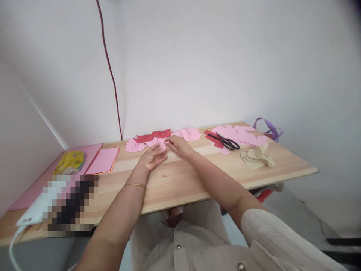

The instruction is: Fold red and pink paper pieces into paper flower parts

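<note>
Both my hands meet at the middle of the wooden table (pixel 180 180). My left hand (pixel 152 157), with a gold bangle on its wrist, has its fingers curled and pinches a small pink paper piece (pixel 161 144). My right hand (pixel 178 145) rests beside it, fingers closed on the same pink piece. Just behind the hands lie pink paper cut-outs (pixel 134 145) and red paper cut-outs (pixel 153 136) in a loose row along the wall.
Black scissors (pixel 227 142) lie on more pink pieces (pixel 239 134) to the right. A crumpled tan paper (pixel 257 157) sits near the right edge, a purple ribbon (pixel 269 129) behind it. Pink sheets (pixel 103 159) and a yellow packet (pixel 70 161) lie at the left.
</note>
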`<state>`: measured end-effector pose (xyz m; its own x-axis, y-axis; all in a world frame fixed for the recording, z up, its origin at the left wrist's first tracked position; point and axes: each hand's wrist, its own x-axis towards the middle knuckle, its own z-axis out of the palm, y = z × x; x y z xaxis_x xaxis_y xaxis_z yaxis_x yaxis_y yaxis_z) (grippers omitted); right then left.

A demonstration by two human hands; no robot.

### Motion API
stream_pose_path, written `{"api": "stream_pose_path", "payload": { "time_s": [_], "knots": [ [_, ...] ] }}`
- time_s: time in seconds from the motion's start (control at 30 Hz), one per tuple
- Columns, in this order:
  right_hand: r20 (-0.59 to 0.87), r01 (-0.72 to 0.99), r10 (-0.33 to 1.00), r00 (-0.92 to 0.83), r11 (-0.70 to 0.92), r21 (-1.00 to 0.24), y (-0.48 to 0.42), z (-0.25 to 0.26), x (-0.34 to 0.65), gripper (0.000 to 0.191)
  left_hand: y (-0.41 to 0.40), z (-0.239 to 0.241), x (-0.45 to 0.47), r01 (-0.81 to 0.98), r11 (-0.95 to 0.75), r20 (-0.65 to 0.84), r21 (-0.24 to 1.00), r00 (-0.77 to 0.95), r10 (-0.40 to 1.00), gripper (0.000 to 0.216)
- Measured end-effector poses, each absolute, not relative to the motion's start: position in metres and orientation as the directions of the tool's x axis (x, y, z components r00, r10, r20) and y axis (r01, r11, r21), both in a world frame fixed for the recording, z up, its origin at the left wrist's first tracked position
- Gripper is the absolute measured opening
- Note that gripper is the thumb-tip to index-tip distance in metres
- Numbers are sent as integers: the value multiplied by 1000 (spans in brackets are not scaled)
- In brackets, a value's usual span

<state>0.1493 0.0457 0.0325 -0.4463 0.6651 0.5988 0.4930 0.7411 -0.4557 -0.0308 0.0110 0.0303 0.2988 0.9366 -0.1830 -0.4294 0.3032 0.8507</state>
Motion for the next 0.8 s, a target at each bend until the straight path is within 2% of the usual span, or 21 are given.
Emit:
{"api": "stream_pose_path", "payload": {
  "time_s": [0.2, 0.4, 0.53, 0.6, 0.67, 0.73, 0.8],
  "knots": [
    [586, 544, 673, -451, 728, -418, 49, 30, 151, 19, 12, 27, -27, -398, 148, -86, 906, 168, 982, 32],
    [553, 584, 701, -450, 700, -412, 50, 28, 153, 15, 18, 27, -26, -423, -70, 47, 903, -65, 997, 35],
    [660, 545, 650, -377, 732, -409, 45, 34, 153, 18, 19, 27, -24, -384, -173, 133, 907, -128, 983, 36],
    [681, 528, 680, -273, 697, -484, 42, 37, 152, 15, 17, 28, -22, -310, -259, 219, 915, -160, 963, 34],
    [626, 480, 758, -181, 624, -617, 39, 38, 149, 18, 14, 30, -20, -199, -357, 324, 913, -179, 929, 30],
    [510, 383, 841, -180, 538, -751, 39, 36, 146, 28, 11, 32, -18, -86, -427, 408, 900, -177, 896, 27],
    [360, 248, 898, -255, 420, -873, 41, 31, 142, 34, 8, 33, -17, 2, -459, 453, 888, -163, 876, 25]
  ]
}}
